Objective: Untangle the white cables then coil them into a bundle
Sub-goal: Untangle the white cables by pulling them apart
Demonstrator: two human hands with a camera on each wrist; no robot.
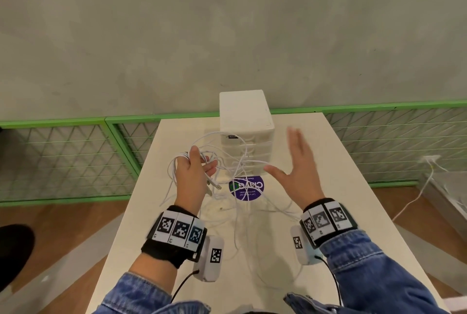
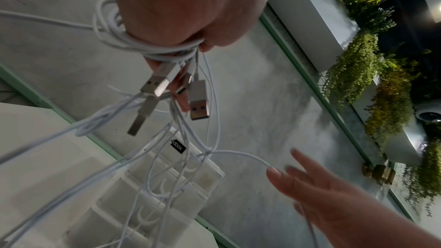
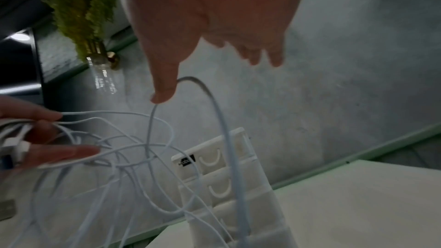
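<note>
Dangling white cables (image 1: pixel 227 162) looped around left hand (image 1: pixel 193 177), right hand (image 1: pixel 298 169) spread alongside

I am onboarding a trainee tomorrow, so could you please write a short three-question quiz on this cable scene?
1. True or false: the right hand is clenched round a bundle of cables.
2. Which hand holds the gathered loops of the white cables? A. left hand B. right hand C. neither
3. Fill in: behind the hands on the table stands a white ____ unit.

Key
1. False: its fingers are spread and one strand only hangs over the thumb.
2. A.
3. Drawer.
</note>
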